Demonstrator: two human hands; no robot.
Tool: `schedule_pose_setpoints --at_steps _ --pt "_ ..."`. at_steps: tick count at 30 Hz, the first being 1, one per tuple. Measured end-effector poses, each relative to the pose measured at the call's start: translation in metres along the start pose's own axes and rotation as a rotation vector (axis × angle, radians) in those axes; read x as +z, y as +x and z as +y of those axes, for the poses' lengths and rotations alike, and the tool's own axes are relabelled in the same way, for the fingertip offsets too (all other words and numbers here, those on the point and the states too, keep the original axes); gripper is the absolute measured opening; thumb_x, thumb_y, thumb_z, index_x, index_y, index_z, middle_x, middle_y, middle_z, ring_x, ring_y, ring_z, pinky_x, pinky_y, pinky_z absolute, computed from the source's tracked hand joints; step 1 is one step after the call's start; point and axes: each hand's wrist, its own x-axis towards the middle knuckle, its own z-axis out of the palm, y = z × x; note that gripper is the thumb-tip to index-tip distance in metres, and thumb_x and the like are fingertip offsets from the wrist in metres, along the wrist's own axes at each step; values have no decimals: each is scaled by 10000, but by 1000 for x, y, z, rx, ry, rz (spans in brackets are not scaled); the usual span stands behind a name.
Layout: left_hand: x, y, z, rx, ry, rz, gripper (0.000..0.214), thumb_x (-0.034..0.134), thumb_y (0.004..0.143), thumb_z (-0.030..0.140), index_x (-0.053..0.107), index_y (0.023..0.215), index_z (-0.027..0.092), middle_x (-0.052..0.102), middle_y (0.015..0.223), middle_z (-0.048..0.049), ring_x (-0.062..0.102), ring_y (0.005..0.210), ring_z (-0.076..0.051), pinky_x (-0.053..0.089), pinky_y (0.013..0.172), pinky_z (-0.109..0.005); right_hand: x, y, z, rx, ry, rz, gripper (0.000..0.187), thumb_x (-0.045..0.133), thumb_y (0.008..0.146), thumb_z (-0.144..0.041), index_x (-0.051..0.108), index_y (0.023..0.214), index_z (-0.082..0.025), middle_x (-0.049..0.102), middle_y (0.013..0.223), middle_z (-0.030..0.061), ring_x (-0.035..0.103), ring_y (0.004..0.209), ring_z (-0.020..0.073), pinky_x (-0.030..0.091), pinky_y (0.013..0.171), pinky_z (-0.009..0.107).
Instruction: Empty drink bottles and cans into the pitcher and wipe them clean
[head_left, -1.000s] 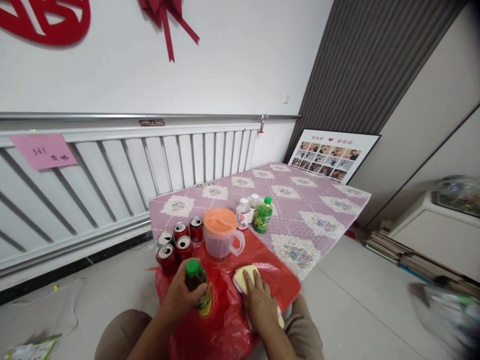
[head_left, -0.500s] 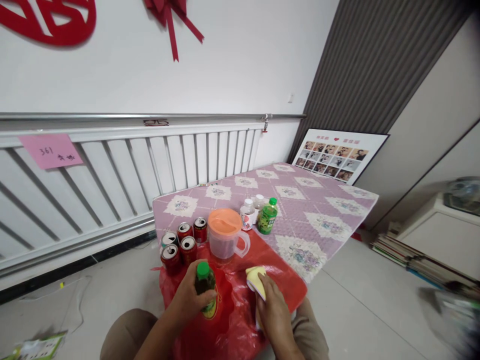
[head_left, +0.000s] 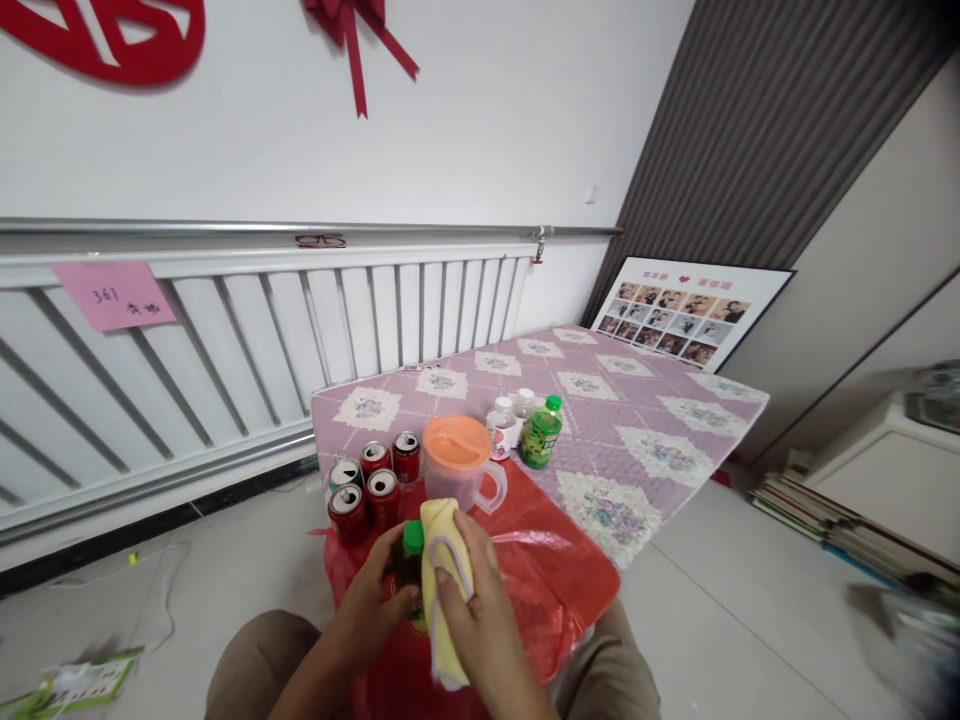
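Observation:
My left hand is wrapped round a dark green bottle with a green cap, upright over the red plastic sheet. In my right hand is a folded yellow cloth with a pale purple edge, pressed against the bottle's right side. The cloth covers part of the bottle. Just behind my hands stands a clear plastic jug with an orange lid.
Several opened drink cans are grouped left of the jug. Two white-capped bottles and a green bottle stand to its right on the flowered tablecloth. A radiator runs along the wall behind.
My right hand has moved left with the yellow cloth, from over the red sheet to the bottle's side. My left hand still holds the bottle. The view has shifted slightly.

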Motion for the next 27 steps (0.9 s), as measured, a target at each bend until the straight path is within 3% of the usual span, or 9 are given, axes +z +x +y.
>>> schedule_pose_setpoints --at_steps 5,10,14,17,24,27 --pt "-1 1 -2 -7 -7 16 666 600 766 156 363 1387 194 498 1408 -130 511 1274 -262 383 1111 -459 16 -3 14 -7 -28 -50 545 445 894 -206 393 1437 -217 446 1460 103 415 1357 215 367 1117 390" --pt "1 0 -3 -17 26 55 686 593 718 97 395 1366 201 495 1407 -127 501 1284 -271 346 1132 -490 17 -18 47 130 -44 -125 554 455 859 -200 439 1411 -158 510 1422 132 453 1339 222 364 1120 401" --pt "1 -1 -3 3 15 44 683 591 723 96 390 1369 190 494 1404 -134 486 1298 -274 340 1137 -489 22 -31 65 202 -18 -140 549 485 828 -198 493 1377 -174 548 1398 115 477 1324 232 394 1100 407" --pt "1 -1 -3 -11 11 32 685 585 735 108 368 1380 192 485 1410 -133 493 1291 -268 342 1135 -496 21 -29 58 195 16 -87 544 478 852 -235 471 1394 -188 526 1418 108 453 1343 222 377 1113 400" --pt "6 0 4 1 24 68 640 599 755 156 400 1361 200 521 1388 -122 536 1250 -255 436 1073 -448 3 -7 1 18 21 -35 528 471 900 -265 415 1425 -244 442 1466 88 411 1363 210 368 1114 379" --pt "7 0 3 29 64 101 628 619 748 167 421 1343 198 535 1369 -118 555 1224 -252 442 1065 -438 7 -5 -2 -2 12 -39 529 465 915 -281 394 1437 -244 427 1477 83 391 1376 207 358 1120 367"
